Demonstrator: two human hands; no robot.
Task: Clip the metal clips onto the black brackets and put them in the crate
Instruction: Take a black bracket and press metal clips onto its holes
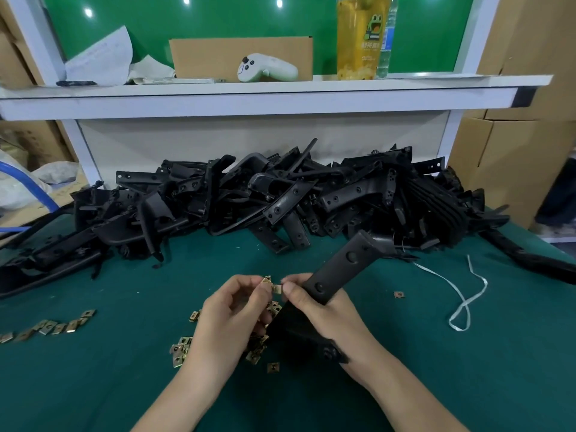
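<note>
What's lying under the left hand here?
A scatter of loose metal clips on the green mat pokes out beneath the left hand; how many the hand covers cannot be seen.

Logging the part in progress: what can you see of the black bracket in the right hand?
The black bracket is a long matte strip, plastic-looking, with two round dimpled holes on its face and a wider part below the palm. It slants up and to the right above the green mat. The right hand grips its middle; a metal clip is pinched beside its near end.
</note>
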